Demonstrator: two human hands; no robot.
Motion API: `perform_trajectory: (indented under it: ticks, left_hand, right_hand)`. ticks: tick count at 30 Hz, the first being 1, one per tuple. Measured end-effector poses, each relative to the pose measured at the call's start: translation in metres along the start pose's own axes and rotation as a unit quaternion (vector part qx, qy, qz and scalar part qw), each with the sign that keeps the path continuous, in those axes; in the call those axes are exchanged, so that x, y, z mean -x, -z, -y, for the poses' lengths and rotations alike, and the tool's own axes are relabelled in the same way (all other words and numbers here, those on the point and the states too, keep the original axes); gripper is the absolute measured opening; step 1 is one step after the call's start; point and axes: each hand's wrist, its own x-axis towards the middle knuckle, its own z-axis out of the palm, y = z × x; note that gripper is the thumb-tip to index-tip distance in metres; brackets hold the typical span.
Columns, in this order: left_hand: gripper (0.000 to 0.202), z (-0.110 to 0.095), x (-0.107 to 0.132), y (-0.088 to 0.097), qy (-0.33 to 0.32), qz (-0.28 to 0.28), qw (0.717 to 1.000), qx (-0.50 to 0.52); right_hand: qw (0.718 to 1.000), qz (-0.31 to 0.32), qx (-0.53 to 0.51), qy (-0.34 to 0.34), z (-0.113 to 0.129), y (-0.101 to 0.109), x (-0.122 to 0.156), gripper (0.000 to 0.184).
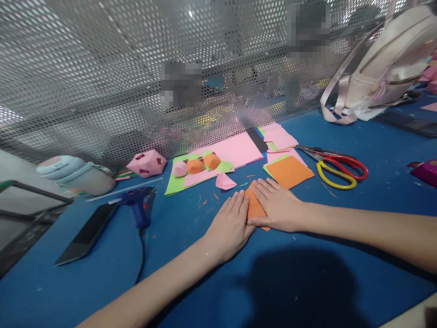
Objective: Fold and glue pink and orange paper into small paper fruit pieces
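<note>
Where the two palms come down side by side, the orange sheet (254, 205) is half covered, so its outline and any folds are hard for me to make out. It lies on the blue desk (191, 296), a small corner poking out at 6 o'clock. The left hand (230, 223) sits at its 8 o'clock edge, fingers straight and close together; the right hand (278, 207) lies flat across it from 3 o'clock, fingers slightly spread. Neither is gripping anything, though I cannot see what is beneath them.

From that sheet, the loose pink cone (225, 181) is nearby at 10 o'clock, and the paper stack (290, 172) just beside the right hand at 1 o'clock. The scissors (322, 157) at 2 o'clock show red and yellow handles; I can't tell whether that is one pair or two. At 9 o'clock sits the glue gun (138, 207), its nozzle end overlapping the dark phone (87, 234). Something purple (426, 173), near 3 o'clock, is cut off. Behind the mesh (102, 91) at 12 o'clock, shapes blur.
</note>
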Motion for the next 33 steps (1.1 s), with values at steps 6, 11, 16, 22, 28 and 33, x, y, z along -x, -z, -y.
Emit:
perform_trajectory:
  ticks: [6,11,16,22,28,33]
  left_hand:
    - [0.063,0.011,0.015,0.009,-0.01,0.008,1.0,-0.019]
    - [0.055,0.025,0.036,0.018,-0.013,0.038,0.999,0.012]
    - [0.037,0.035,0.044,0.023,-0.016,0.002,0.999,0.048]
    - [0.042,0.034,0.027,0.02,-0.087,-0.045,0.99,0.1]
    - [0.027,0.027,-0.001,0.023,-0.083,-0.077,0.966,0.234]
    - [0.019,0.029,0.003,0.047,0.068,0.008,0.872,0.485]
  right_hand:
    - [0.998,-0.012,0.058,-0.019,0.019,0.0,0.036,0.102]
    - [0.99,-0.067,0.104,0.063,0.031,0.002,0.056,0.061]
    - [0.974,-0.075,0.151,0.149,0.028,0.01,0.046,0.027]
    - [0.966,-0.036,0.161,0.201,0.021,0.021,0.034,0.017]
    - [0.985,-0.105,-0.094,0.097,0.016,0.051,0.026,0.019]
    - [0.953,-0.13,-0.272,0.03,0.024,0.077,0.014,0.021]
